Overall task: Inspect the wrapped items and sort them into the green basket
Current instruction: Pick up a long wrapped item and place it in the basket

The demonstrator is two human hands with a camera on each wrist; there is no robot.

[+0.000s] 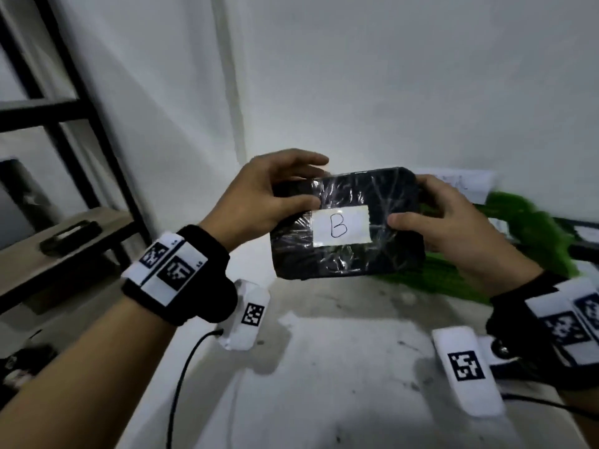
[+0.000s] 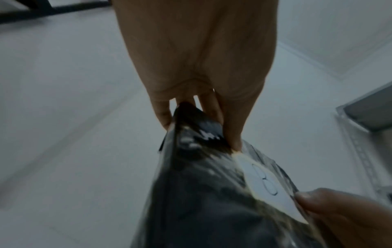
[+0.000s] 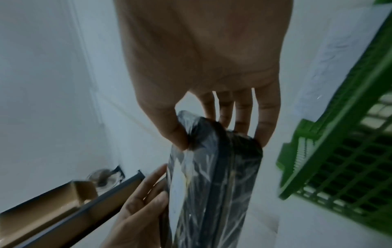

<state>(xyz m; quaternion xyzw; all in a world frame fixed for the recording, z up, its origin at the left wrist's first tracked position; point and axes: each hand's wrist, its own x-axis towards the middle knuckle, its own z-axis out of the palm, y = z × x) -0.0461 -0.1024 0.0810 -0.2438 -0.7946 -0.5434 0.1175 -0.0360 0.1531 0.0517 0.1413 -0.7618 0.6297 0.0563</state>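
My head camera looks forward and down from above the wrapped item (image 1: 346,223), the green basket (image 1: 531,228) beyond its right end. My left wrist camera sights close along the left hand (image 2: 197,70) onto the item's left end; my right wrist camera does likewise at its right end. All three share the item.

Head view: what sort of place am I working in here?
Probably a small storeroom or packing corner, not a home kitchen. Signs: a dark metal shelving rack against bare white walls, a green basket on the scuffed white worktop, and the wrapped item with its label marked B.
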